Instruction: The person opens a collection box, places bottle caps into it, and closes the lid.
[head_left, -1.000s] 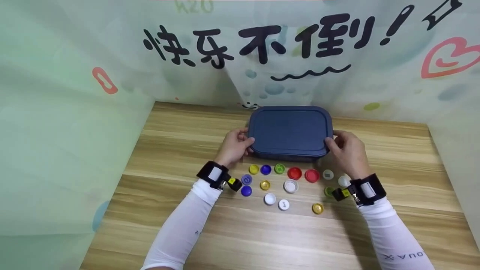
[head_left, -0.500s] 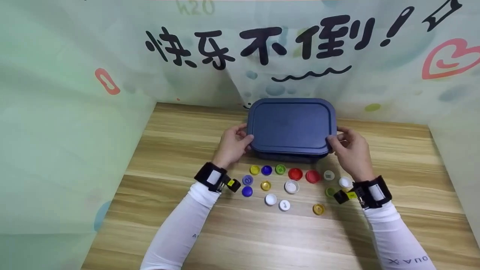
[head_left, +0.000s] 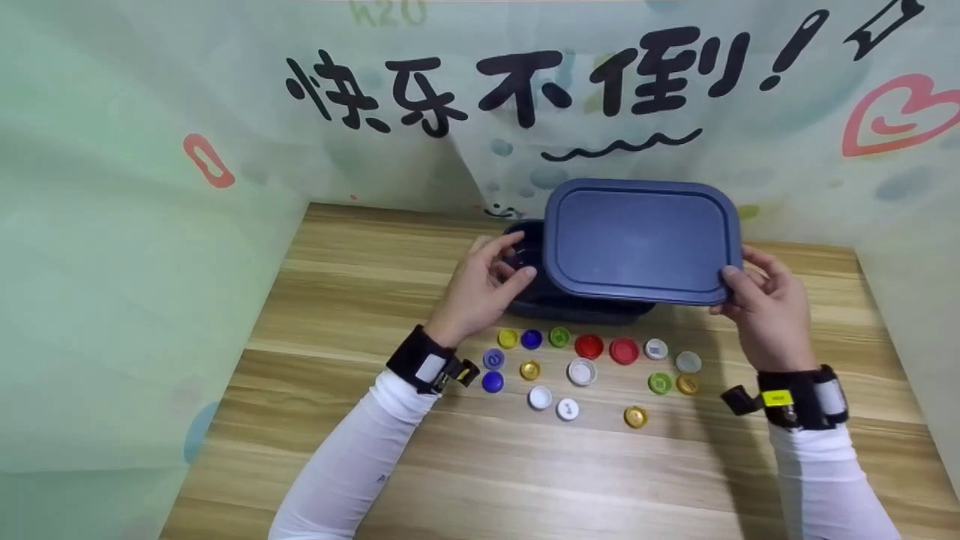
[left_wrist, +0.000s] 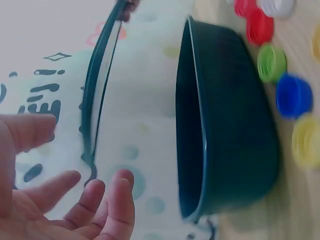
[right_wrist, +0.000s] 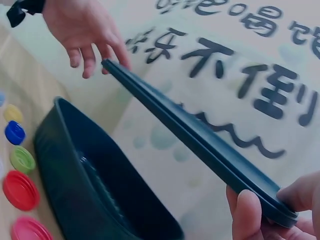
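Observation:
My right hand (head_left: 772, 319) pinches the right end of a dark blue rectangular lid (head_left: 641, 240), thumb on top and fingers beneath. In the right wrist view, the lid (right_wrist: 195, 140) is raised and tilted above the dark blue box (right_wrist: 55, 170). That box (head_left: 581, 309) stands on the table with its left part uncovered in the head view, the rest hidden beneath the lid. My left hand (head_left: 480, 289) hovers over the box's left end with relaxed, parted fingers and nothing between them. A gap separates its fingers from the box (left_wrist: 235, 120) in the left wrist view.
In front of the box lie several bottle caps on the wooden table (head_left: 525, 472), among them a red cap (head_left: 589, 346), a green cap (head_left: 660, 383), a white cap (head_left: 568, 409) and a gold cap (head_left: 635, 417). A printed cloth wall (head_left: 420, 172) rises behind.
The lid has come up off the box and shifted right with my right hand. My left hand has let go of the lid's left side and stays near the box.

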